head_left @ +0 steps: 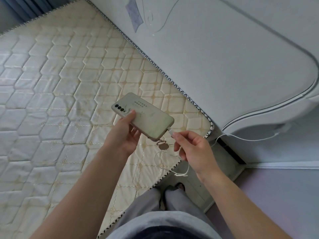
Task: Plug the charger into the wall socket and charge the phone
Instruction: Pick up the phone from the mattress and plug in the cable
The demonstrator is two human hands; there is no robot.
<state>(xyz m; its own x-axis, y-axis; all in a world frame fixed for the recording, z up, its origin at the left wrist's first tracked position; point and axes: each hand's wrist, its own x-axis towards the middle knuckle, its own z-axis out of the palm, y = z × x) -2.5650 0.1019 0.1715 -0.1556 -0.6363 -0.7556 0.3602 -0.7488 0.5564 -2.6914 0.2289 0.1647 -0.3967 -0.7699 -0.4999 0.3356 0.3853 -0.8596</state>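
Observation:
A pale green phone [146,116] with its back and camera lenses facing up is held above the mattress corner by my left hand [125,135], thumb on its back. A small charm [161,144] dangles under it. My right hand [191,147] pinches the white cable plug [170,131] at the phone's bottom port; whether the plug is fully seated I cannot tell. The white charger cable [241,138] runs right from my hand and disappears behind the headboard's lower curve. No wall socket or charger block is visible.
A cream quilted mattress [60,94] fills the left. A white headboard [224,57] stands along its right edge. A dark gap [231,152] lies between bed base and headboard. My legs in grey trousers [165,209] stand at the bed corner on the pale floor [276,195].

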